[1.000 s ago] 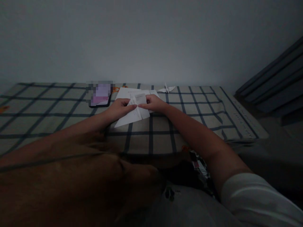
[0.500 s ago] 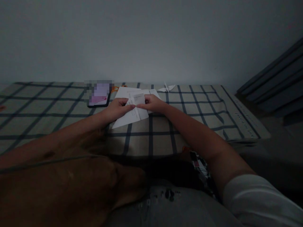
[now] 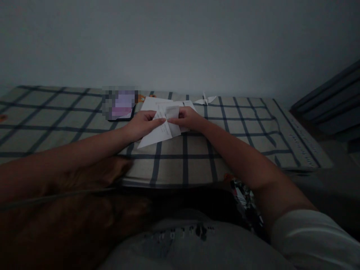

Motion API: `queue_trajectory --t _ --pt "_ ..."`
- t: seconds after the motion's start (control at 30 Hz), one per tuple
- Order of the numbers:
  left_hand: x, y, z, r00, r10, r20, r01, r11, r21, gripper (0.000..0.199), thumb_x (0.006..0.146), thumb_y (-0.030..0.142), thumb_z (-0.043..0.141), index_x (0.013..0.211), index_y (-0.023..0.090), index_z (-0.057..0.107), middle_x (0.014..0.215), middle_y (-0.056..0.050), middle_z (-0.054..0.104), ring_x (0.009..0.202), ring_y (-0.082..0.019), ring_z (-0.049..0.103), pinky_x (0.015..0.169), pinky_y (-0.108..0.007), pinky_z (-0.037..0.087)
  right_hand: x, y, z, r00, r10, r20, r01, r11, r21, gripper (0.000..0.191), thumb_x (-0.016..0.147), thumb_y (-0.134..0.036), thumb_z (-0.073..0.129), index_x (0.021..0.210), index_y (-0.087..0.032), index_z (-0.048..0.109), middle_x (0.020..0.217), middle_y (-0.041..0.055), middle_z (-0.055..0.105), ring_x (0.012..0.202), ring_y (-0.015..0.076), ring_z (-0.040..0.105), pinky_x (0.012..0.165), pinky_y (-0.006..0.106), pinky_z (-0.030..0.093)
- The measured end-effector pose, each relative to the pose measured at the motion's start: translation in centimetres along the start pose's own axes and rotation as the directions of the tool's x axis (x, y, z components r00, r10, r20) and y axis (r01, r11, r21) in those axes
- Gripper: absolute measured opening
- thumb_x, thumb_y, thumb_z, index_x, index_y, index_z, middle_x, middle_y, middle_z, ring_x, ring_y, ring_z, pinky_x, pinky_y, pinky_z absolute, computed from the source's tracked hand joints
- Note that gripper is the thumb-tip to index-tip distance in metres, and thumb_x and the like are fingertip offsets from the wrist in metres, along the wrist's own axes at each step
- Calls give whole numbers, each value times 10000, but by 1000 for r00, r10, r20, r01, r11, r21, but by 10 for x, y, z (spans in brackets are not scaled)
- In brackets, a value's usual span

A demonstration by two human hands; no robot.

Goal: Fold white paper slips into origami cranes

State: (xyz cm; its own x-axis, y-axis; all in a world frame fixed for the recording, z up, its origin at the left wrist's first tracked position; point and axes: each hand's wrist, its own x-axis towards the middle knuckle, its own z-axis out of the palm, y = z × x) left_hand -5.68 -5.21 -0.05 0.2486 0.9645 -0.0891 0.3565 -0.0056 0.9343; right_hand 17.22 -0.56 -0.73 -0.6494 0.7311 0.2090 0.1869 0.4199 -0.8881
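Where the two thumbs almost meet, a creased, folded piece of white printed paper (image 3: 164,131) is held over a blue-and-cream checked cloth (image 3: 171,165); it lies between the hands, touching both, so neither is nearer; its long axis seems to run diagonally, the sharp corner pointing near-left toward the wearer, the broader folded end far-right; the left hand (image 3: 143,123) pinches its left side, thumb on top, fingers partly hidden; the right hand (image 3: 189,118) grips the right side between thumb and curled fingers, with little gap; just beyond lie flat white paper sheets (image 3: 150,103); farther out, a dark-edged phone with a lilac-pink screen (image 3: 123,107) lies left, a small white folded-paper bird (image 3: 206,100) right.
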Motion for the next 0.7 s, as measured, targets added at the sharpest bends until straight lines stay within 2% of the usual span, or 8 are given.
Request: queue_trajectory --t 0.23,0.43,0.57,0.7 --pt "0 1 0 999 47 -3 -47 999 8 371 747 474 784 946 162 796 845 -63 773 723 -193 680 613 -267 542 -1 0 1 999 45 -16 -44 997 70 396 813 -417 773 1048 -101 725 1019 97 763 898 180 662 767 296 553" --pt "7 4 0 995 99 -16 -96 986 140 341 751 454 788 907 151 809 838 -65 773 731 -190 669 602 -256 513 -2 -3 0 998 55 -34 -53 997 48 328 813 -373 757 1005 -109 720 975 82 762 852 170 650 727 288 553" --pt "15 -2 3 996 91 -19 -90 994 68 366 754 478 796 904 144 806 839 -70 775 705 -181 668 604 -259 510 -2 0 -4 996 65 -58 -62 996 61 383 810 -417 743 1019 -99 712 974 91 755 829 167 648 729 293 550" --pt "18 -4 6 999 44 -27 -44 999 -19 361 725 463 825 905 151 799 832 -67 781 680 -174 675 590 -255 512 0 10 -5 999 10 -42 -8 999 34 431 812 -497 738 1004 -113 702 946 88 740 815 168 640 703 283 539"
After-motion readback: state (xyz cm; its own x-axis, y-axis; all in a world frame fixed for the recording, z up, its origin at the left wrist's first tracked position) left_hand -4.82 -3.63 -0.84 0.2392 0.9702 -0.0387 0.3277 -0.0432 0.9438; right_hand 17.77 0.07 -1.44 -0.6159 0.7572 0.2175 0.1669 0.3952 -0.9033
